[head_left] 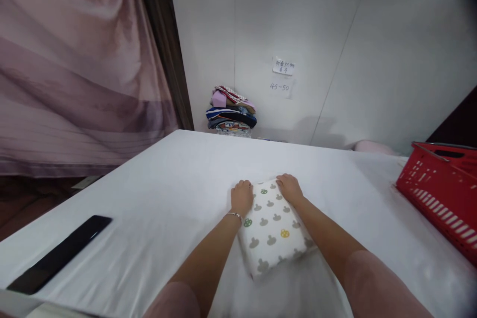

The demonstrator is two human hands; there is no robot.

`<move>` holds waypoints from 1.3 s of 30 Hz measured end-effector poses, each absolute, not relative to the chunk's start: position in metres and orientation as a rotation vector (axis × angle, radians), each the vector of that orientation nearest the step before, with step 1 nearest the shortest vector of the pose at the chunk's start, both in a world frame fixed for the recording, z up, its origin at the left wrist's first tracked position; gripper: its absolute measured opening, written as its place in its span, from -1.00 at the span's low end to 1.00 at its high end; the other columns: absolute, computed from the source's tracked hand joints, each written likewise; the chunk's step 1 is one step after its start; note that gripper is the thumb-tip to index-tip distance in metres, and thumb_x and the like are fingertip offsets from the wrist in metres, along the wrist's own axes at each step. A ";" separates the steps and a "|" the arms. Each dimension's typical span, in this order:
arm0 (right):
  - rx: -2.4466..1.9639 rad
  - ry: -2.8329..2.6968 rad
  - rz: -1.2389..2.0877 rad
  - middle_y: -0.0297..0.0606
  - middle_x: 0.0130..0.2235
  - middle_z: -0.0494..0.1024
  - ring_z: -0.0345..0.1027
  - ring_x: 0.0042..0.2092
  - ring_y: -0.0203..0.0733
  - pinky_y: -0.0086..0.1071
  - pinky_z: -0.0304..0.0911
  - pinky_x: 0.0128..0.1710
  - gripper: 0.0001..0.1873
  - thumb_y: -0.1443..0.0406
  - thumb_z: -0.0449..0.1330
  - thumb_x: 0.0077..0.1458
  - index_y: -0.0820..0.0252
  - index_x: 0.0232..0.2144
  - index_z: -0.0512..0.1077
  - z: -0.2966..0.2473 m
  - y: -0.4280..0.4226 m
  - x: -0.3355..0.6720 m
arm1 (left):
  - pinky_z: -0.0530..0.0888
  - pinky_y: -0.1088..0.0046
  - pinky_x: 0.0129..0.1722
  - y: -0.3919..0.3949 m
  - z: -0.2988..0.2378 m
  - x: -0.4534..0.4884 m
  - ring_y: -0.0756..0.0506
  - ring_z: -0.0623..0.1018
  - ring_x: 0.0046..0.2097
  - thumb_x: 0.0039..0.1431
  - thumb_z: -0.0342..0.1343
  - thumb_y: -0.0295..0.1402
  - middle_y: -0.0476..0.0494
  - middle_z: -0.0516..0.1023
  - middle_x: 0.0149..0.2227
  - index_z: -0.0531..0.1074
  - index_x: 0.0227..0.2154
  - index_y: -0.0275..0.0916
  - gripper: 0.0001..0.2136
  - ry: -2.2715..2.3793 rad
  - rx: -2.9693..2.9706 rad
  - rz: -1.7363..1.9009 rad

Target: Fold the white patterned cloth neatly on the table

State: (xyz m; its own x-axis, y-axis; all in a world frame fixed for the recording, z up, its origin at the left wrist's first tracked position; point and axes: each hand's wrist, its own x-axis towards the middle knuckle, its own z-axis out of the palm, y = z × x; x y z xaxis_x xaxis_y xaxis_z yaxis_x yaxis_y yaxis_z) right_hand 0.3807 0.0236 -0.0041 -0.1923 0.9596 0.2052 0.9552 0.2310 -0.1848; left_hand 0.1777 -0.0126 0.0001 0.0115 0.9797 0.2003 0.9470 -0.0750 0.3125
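A folded white cloth (271, 228) printed with small grey, green and yellow shapes lies flat on the white table (156, 194). My left hand (241, 197) rests on its far left corner, fingers curled over the edge. My right hand (289, 188) sits on the far right corner, fingers also bent down over the fold. Both forearms reach forward along the cloth's two sides. A thin bracelet circles my left wrist.
A red plastic basket (439, 194) stands at the table's right edge. A black phone (61, 253) lies near the left front edge. A stack of folded clothes (231, 112) sits beyond the table against the white wall. A pink curtain (74, 69) hangs at left.
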 end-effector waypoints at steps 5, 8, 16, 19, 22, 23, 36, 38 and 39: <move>-1.798 -2.211 0.037 -0.21 -0.12 0.45 0.22 -0.06 -0.18 -0.36 -0.02 -0.03 -0.65 0.25 -0.16 0.26 0.18 -0.13 0.39 -0.003 0.026 0.383 | 0.28 0.35 -0.20 -0.009 0.000 0.179 -0.12 0.43 -0.14 0.27 -0.17 -0.36 -0.15 0.43 -0.22 0.38 -0.26 -0.23 -0.79 2.092 2.199 0.511; -1.821 -2.190 0.043 -0.21 -0.15 0.45 0.23 -0.09 -0.18 -0.36 -0.02 -0.05 -0.66 0.26 -0.16 0.25 0.19 -0.19 0.40 -0.001 0.028 0.382 | 0.28 0.33 -0.20 -0.011 -0.005 0.180 -0.13 0.42 -0.15 0.28 -0.20 -0.36 -0.17 0.43 -0.22 0.39 -0.27 -0.25 -0.76 2.125 2.224 0.522; -1.899 -2.197 0.118 -0.17 -0.18 0.48 0.26 -0.14 -0.14 -0.34 0.05 -0.19 -0.64 0.25 -0.18 0.25 0.18 -0.21 0.40 -0.001 0.034 0.378 | 0.30 0.30 -0.19 -0.009 0.002 0.179 -0.13 0.43 -0.16 0.28 -0.23 -0.37 -0.20 0.44 -0.23 0.40 -0.28 -0.26 -0.72 2.130 2.202 0.470; -1.913 -2.199 0.114 -0.16 -0.17 0.48 0.25 -0.12 -0.12 -0.33 0.06 -0.20 -0.61 0.23 -0.21 0.27 0.18 -0.19 0.40 -0.002 0.032 0.377 | 0.31 0.27 -0.17 -0.008 0.011 0.184 -0.16 0.43 -0.13 0.24 -0.18 -0.41 -0.23 0.45 -0.21 0.42 -0.30 -0.27 -0.75 2.139 2.214 0.465; -1.925 -2.189 0.091 -0.13 -0.16 0.48 0.26 -0.11 -0.11 -0.32 0.07 -0.18 -0.57 0.21 -0.25 0.28 0.20 -0.18 0.39 -0.002 0.030 0.377 | 0.24 0.23 0.01 -0.013 0.012 0.194 -0.15 0.37 0.01 0.22 -0.17 -0.45 -0.21 0.42 -0.06 0.40 -0.17 -0.23 -0.74 1.955 2.459 0.613; -1.925 -2.187 0.083 -0.13 -0.16 0.48 0.26 -0.11 -0.11 -0.32 0.08 -0.18 -0.56 0.20 -0.25 0.28 0.20 -0.18 0.39 -0.002 0.030 0.377 | 0.19 0.21 0.07 -0.016 0.009 0.198 -0.15 0.33 0.06 0.23 -0.17 -0.43 -0.18 0.40 0.01 0.38 -0.11 -0.21 -0.73 1.846 2.547 0.646; -1.648 -2.392 0.059 -0.14 0.27 0.05 -0.26 0.30 -0.10 -0.10 -0.38 0.21 -0.45 0.12 -0.20 0.25 0.21 0.21 0.06 -0.006 0.004 0.368 | 0.06 0.17 0.20 -0.021 -0.021 0.207 -0.15 0.20 0.21 0.26 -0.22 -0.23 -0.18 0.25 0.19 0.19 0.13 -0.22 -0.58 1.764 2.561 0.551; -1.639 -2.447 0.147 -0.17 0.28 0.03 -0.27 0.30 -0.12 -0.10 -0.40 0.22 -0.42 0.08 -0.22 0.24 0.21 0.22 0.05 -0.012 0.001 0.368 | 0.05 0.17 0.20 -0.022 -0.020 0.208 -0.15 0.20 0.21 0.26 -0.22 -0.24 -0.19 0.25 0.19 0.20 0.13 -0.23 -0.58 1.769 2.559 0.551; -1.649 -2.452 0.172 -0.18 0.29 0.01 -0.28 0.30 -0.12 -0.10 -0.41 0.23 -0.41 0.07 -0.22 0.24 0.21 0.22 0.05 -0.014 0.001 0.368 | 0.05 0.17 0.21 -0.023 -0.019 0.208 -0.16 0.20 0.21 0.26 -0.22 -0.24 -0.20 0.25 0.18 0.20 0.13 -0.23 -0.58 1.769 2.563 0.552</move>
State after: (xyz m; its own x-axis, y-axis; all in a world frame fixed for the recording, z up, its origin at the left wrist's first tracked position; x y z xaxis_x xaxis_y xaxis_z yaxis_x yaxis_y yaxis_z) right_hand 0.3683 0.0008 -0.0141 -0.3680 0.9259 0.0854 0.9050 0.3777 -0.1957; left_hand 0.2085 -0.0228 -0.0192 0.3133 0.9028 0.2946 0.9102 -0.3739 0.1780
